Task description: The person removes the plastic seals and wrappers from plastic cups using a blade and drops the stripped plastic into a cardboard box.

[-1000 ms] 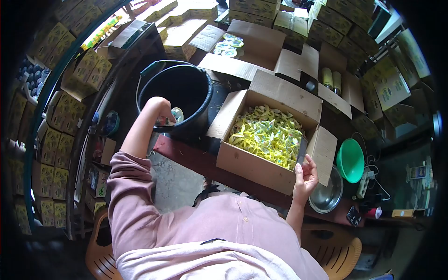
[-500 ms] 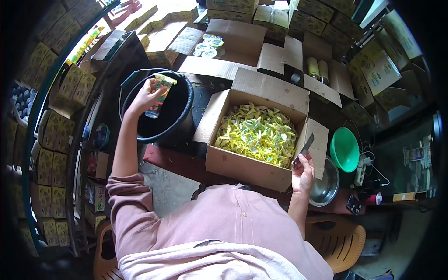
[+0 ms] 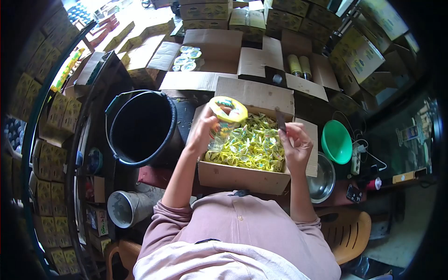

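My left hand [image 3: 204, 133] is closed around a clear printed plastic cup [image 3: 217, 134], tilted over the left part of an open cardboard box [image 3: 245, 178]. The cup's round yellow rim [image 3: 241, 115] faces up and to the right. Inside the box lies a heap of yellow-green plastic strips [image 3: 254, 151]. On the box's right side, my right hand [image 3: 297, 144] grips a knife [image 3: 281, 121] with a dark blade pointing up, apart from the cup. My fingers hide part of its handle.
A black bucket [image 3: 173, 116] stands left of the box, with a grey bucket [image 3: 122, 210] lower down. To the right are a green bowl [image 3: 337, 142], a metal bowl [image 3: 322, 182] and a phone [image 3: 354, 193]. Behind, another carton [image 3: 212, 44] holds several lidded cups [image 3: 187, 58].
My left hand has brought the cup rightward from above the black bucket to the strip-filled box. My right hand still holds the knife, now with its blade nearer the cup. The view has shifted.
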Action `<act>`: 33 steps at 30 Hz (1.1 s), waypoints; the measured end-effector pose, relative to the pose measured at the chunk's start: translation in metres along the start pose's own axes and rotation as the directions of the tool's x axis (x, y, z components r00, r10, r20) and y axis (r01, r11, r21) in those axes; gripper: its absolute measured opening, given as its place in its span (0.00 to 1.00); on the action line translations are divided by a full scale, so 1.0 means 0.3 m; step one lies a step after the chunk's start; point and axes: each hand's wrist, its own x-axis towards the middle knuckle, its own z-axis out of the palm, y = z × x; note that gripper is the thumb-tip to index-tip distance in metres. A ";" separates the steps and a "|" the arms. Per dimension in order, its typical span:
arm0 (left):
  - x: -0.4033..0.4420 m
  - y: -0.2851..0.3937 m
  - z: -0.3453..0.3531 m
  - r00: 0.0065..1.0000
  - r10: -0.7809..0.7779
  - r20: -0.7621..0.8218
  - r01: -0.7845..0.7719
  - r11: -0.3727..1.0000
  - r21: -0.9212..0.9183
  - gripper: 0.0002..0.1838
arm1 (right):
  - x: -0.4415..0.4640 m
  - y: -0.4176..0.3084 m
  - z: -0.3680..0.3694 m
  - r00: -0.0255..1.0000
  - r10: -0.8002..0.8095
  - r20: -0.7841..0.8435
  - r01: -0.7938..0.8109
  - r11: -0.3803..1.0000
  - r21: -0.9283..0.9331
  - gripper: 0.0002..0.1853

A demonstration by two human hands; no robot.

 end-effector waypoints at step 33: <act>-0.109 0.068 0.135 0.917 0.338 0.211 -0.395 0.707 0.587 0.32 | 0.128 -0.103 0.021 0.563 -0.633 0.532 0.826 0.416 -0.380 0.14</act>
